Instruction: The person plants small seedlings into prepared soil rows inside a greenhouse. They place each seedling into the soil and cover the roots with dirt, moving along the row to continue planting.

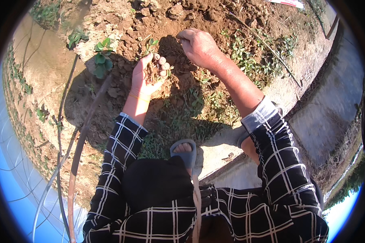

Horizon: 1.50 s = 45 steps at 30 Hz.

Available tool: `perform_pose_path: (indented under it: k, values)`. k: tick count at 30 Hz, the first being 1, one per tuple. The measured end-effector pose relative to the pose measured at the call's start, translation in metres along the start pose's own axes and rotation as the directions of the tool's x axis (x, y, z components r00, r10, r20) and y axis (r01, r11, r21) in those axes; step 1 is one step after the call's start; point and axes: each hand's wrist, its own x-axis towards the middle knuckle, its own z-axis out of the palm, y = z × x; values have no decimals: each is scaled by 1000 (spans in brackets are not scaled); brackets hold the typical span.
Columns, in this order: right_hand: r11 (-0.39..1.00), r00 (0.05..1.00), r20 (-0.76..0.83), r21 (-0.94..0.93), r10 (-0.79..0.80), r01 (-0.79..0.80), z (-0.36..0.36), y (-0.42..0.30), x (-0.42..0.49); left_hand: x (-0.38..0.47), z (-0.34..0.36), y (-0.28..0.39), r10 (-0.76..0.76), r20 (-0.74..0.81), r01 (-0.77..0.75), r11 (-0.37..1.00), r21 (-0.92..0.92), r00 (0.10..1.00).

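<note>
My left hand (149, 74) is turned palm up with its fingers curled around a clump of small uprooted plants (153, 72); roots or dry stems lie in the palm and green leaves stick out past the fingers. To its right, my right hand (196, 45) hangs over the loose brown soil (167, 25), its fingers bent and bunched together. Whether anything is pinched between those fingertips cannot be told. A leafy green plant (103, 57) grows from the ground left of my left hand.
Low weeds (246, 54) spread right of my right hand, with a thin stick (270, 50) across them. Long poles (82, 142) rise at the left, near a wire-like frame and sheeting. My sandalled foot (184, 152) rests below. A ditch-like strip (325, 118) runs along the right.
</note>
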Motion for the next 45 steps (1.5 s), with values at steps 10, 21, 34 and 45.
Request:
perform_pose_path:
  k: [10, 21, 34, 45]
  values:
    - [870, 937, 54, 357, 344, -340, 30, 53, 28, -5, -1, 4, 20, 25, -19, 1000, -12, 999]
    - [962, 984, -50, -204, 174, -180, 11, 38, 24, -8, 0, 6, 47, -20, -46, 998, 46, 999]
    - [877, 971, 41, -439, 236, -195, 37, 29, 50, -7, -9, 8, -4, -3, 4, 999, -39, 1000]
    - [868, 985, 63, -483, 162, -112, 43, 38, 49, -2, -11, 2, -1, -25, 0, 998, -66, 1000]
